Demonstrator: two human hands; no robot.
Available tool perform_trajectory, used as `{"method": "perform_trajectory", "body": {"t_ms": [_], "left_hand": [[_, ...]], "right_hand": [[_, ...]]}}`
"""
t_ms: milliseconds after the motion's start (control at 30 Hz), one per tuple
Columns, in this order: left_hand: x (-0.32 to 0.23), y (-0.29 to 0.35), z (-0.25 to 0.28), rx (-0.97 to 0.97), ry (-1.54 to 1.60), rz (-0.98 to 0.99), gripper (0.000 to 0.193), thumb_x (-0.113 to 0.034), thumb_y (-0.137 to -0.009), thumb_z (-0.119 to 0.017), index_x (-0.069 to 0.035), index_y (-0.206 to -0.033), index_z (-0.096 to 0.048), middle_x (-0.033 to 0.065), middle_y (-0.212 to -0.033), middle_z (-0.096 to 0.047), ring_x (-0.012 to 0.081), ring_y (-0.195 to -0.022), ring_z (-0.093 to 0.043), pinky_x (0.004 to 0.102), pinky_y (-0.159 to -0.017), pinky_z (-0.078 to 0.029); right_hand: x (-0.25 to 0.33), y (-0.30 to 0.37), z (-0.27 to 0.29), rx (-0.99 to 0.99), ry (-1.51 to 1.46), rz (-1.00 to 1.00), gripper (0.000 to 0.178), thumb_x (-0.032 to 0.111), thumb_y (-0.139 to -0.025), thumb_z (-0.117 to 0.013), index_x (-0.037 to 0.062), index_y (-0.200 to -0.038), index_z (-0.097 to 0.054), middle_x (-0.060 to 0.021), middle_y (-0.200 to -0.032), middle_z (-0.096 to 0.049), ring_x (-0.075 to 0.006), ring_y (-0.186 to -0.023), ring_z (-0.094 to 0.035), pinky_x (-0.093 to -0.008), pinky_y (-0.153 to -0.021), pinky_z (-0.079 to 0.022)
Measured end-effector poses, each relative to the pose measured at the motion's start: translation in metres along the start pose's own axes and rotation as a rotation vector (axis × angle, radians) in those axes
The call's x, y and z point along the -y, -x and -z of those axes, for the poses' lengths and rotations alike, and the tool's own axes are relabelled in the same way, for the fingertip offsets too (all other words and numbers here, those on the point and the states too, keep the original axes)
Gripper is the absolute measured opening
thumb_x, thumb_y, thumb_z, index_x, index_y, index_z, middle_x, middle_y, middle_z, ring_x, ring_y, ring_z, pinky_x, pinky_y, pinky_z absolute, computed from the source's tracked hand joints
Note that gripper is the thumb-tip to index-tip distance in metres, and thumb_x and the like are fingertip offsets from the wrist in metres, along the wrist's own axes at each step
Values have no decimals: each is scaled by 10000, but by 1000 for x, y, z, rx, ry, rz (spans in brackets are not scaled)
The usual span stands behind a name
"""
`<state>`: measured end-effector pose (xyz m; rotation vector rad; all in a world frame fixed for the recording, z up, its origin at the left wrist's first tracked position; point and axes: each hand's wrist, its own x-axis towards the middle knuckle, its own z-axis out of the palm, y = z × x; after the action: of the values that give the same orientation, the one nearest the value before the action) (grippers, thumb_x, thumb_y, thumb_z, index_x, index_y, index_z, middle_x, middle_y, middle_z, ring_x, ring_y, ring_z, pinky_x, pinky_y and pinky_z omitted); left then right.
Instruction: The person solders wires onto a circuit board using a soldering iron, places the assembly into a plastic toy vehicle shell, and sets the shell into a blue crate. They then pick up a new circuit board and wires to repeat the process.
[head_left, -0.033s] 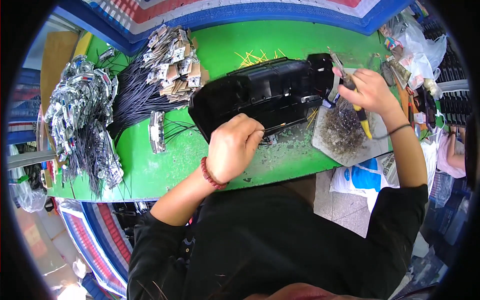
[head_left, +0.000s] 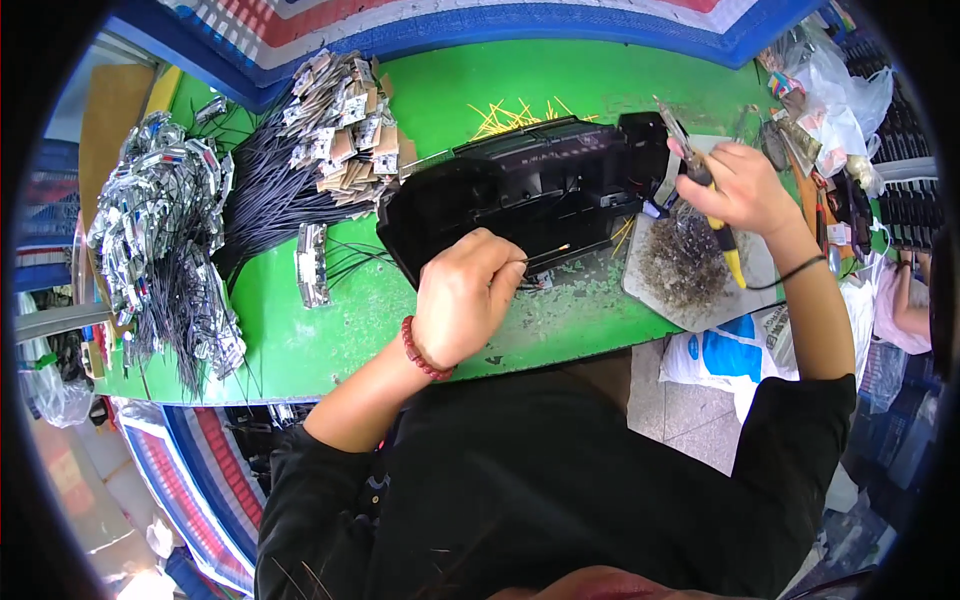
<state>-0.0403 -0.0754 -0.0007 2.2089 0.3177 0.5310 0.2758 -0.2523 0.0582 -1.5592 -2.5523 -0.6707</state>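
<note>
A large black plastic housing (head_left: 540,170) lies across the middle of the green table (head_left: 560,335), its hollow inside facing me. In front of it, my left hand (head_left: 470,295) is closed, pinching a thin dark wire (head_left: 548,256) whose bare end points right along the housing's near edge. At the right, my right hand (head_left: 738,185) grips a soldering iron (head_left: 722,225) with a yellow and black handle. Its metal tip angles up and to the far left, near the housing's right end. Under this hand sits a pale board (head_left: 655,285) covered in dark, grainy residue.
Bundles of black wires (head_left: 265,195) with cardboard-backed pieces (head_left: 350,130) and a heap of silvery parts (head_left: 155,220) fill the left side. One silvery strip (head_left: 312,265) lies left of the housing. Yellow sticks (head_left: 515,118) lie behind it. Plastic bags (head_left: 835,100) crowd the far right.
The black housing has shifted very slightly. The handle end of the soldering iron sits a little lower, and its cord has moved with it. My left hand has hardly moved.
</note>
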Motion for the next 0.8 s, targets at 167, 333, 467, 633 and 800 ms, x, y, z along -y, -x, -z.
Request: {"method": "perform_trajectory", "body": {"t_ms": [167, 333, 467, 633, 800], "left_hand": [[0, -1, -5, 27, 27, 37, 41, -19, -843, -642, 9, -871, -652, 151, -783, -621, 319, -735, -629, 358, -667, -504], [5, -1, -6, 46, 35, 12, 57, -40, -855, -631, 8, -865, -660, 159, -793, -631, 306, -745, -644, 359, -662, -505], [-2, -1, 1, 27, 79, 44, 48, -54, -823, -675, -20, -814, -642, 133, -753, -612, 313, -703, -614, 382, -627, -490], [3, -2, -9, -53, 38, -29, 34, -59, -822, -678, -41, -816, -649, 108, -737, -598, 300, -713, -610, 391, -626, -469], [8, 1, -23, -14, -72, -7, 38, -84, -814, -684, -62, -813, -653, 81, -778, -628, 279, -736, -626, 381, -670, -471]], "right_hand": [[44, -35, 6, -476, -213, -159, 298, 103, -709, -762, 151, -972, -632, -140, -998, -723, -215, -571, -645, -311, -518, -528], [49, -99, -27, -277, -73, -276, 307, 218, -768, -690, 237, -1068, -631, -104, -993, -694, -218, -899, -686, -323, -716, -542], [43, -100, -32, -195, -5, -217, 215, 173, -759, -667, 252, -956, -636, -72, -865, -686, -187, -714, -666, -272, -626, -521], [31, -110, -47, -519, -31, -11, 156, 107, -721, -716, 127, -840, -616, -132, -1035, -710, -266, -849, -710, -356, -691, -597], [33, -110, -66, -461, -60, -90, 237, 117, -780, -665, 178, -1005, -626, -107, -1058, -696, -285, -959, -690, -400, -835, -569]]}}
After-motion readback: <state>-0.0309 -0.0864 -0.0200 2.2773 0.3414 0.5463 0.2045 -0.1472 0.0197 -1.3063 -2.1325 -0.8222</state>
